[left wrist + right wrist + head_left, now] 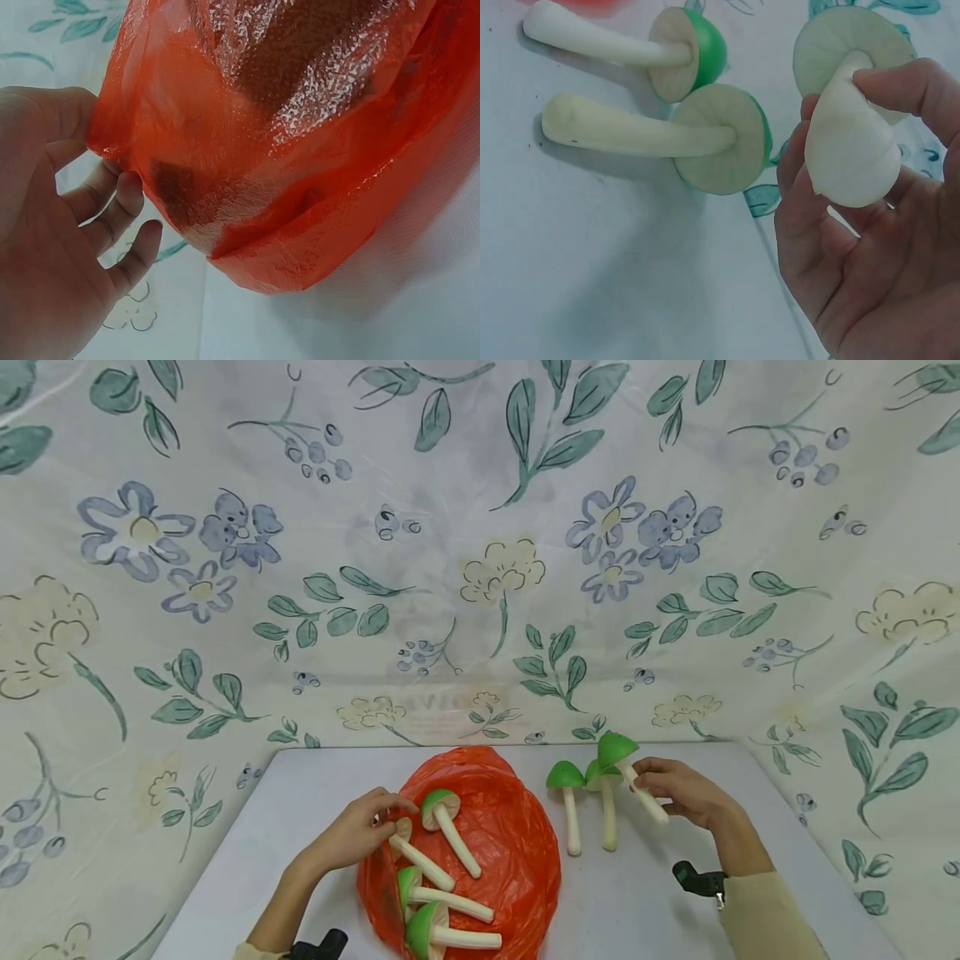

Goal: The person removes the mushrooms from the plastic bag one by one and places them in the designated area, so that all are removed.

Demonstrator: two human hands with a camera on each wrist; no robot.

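Observation:
My right hand (693, 793) grips a green-capped toy mushroom (617, 748) by its pale stem, raised at the right of the table. In the right wrist view the stem's thick end (853, 165) faces the camera, thumb and fingers around it. Two similar mushrooms lie side by side just left of that hand, a left one (572, 822) and a right one (609, 822). My left hand (351, 831) pinches the left edge of a red plastic bag (517, 852); the left wrist view has its thumb and index finger at the bag's rim (112, 139), other fingers loosely bent.
Several more green-capped mushrooms, one of them (457, 843) near the middle, lie on the open red bag. The white table (622, 902) ends at the back against a hanging flowered cloth (465, 552). Each wrist wears a small black camera.

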